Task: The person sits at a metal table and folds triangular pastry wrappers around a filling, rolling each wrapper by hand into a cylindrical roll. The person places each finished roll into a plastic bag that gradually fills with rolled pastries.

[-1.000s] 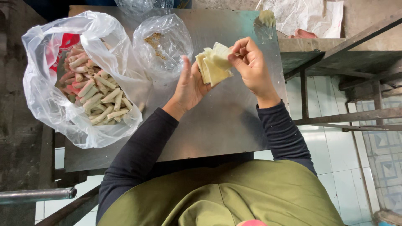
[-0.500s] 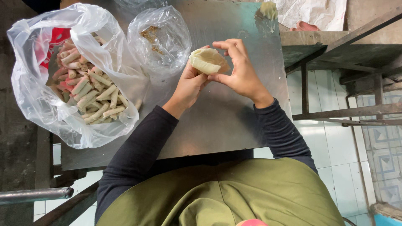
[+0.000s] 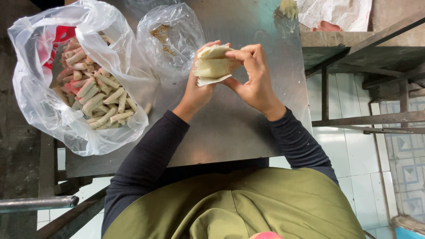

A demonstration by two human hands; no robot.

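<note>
Both hands hold a pale yellow folded wrapper point(image 3: 213, 66) above the steel table point(image 3: 234, 128). My left hand point(image 3: 198, 88) cups it from below and from the left. From the right, my right hand point(image 3: 253, 73) pinches its edge with fingers curled over the top. The wrapper is partly folded into a small packet. A large clear plastic bag point(image 3: 53, 110) at the left holds several rolled spring rolls point(image 3: 95, 95).
A smaller clear bag point(image 3: 170, 33) with brownish filling lies behind the hands. A lump of pale dough point(image 3: 287, 6) and white paper point(image 3: 336, 11) sit at the table's far right. Metal frames point(image 3: 367, 119) stand over tiled floor at the right.
The flat stack of wrappers held apart between my hands has been brought together and folded into a compact packet. Both hands now close around it.
</note>
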